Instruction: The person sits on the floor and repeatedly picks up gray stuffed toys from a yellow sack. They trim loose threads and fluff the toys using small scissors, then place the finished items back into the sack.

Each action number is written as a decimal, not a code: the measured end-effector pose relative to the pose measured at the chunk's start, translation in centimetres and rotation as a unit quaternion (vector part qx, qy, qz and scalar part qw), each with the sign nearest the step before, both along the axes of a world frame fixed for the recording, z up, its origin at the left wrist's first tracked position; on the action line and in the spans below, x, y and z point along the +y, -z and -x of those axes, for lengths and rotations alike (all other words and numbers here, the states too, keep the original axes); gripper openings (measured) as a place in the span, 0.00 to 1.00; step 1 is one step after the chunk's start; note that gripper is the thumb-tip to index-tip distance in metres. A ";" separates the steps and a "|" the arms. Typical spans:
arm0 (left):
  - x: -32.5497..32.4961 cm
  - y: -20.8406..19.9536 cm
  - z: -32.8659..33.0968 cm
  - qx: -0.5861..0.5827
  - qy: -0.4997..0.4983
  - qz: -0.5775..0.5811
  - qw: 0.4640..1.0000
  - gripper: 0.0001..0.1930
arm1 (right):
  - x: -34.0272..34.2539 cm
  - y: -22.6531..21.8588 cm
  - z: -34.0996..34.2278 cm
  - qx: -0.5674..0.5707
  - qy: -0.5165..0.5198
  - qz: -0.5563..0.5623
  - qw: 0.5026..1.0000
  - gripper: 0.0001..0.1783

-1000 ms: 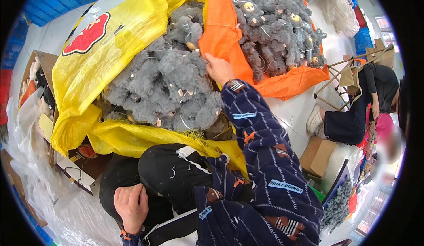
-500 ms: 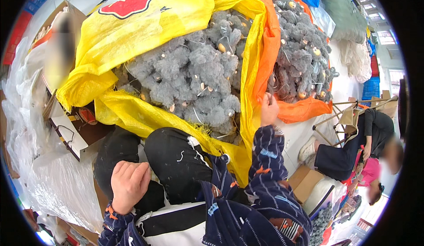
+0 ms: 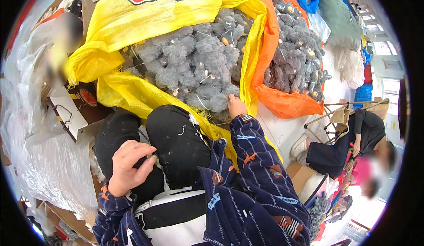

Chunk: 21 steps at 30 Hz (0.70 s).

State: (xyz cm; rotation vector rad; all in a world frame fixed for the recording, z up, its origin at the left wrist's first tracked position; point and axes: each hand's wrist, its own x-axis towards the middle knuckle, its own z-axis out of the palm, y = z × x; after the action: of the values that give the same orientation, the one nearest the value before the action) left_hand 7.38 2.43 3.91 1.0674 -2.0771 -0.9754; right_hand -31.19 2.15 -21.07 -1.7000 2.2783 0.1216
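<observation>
Right hand (image 3: pixel 235 106): I see it at the near edge of the grey fluffy pile (image 3: pixel 198 60), touching the tufts; fingers are buried, so I cannot tell its grip. The pile fills an open yellow sack (image 3: pixel 132 20) ahead of my knees. Left hand (image 3: pixel 128 166): resting on the black trouser leg (image 3: pixel 176 140), grip narrow, fingers curled on something too small to make out. Orange sack (image 3: pixel 287 102): lies beside the yellow one, holding more grey tufts.
</observation>
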 end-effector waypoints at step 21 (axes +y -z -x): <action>8.6 -12.7 -0.5 0.451 0.301 0.085 0.836 0.13 | 2.0 -23.4 -9.0 -0.738 0.291 0.079 0.603 0.09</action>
State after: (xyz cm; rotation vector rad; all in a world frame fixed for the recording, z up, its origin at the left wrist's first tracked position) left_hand 7.92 11.02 16.59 -0.2177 -1.6031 -1.2246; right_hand -22.20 4.10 2.34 -0.3856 1.2411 -1.1778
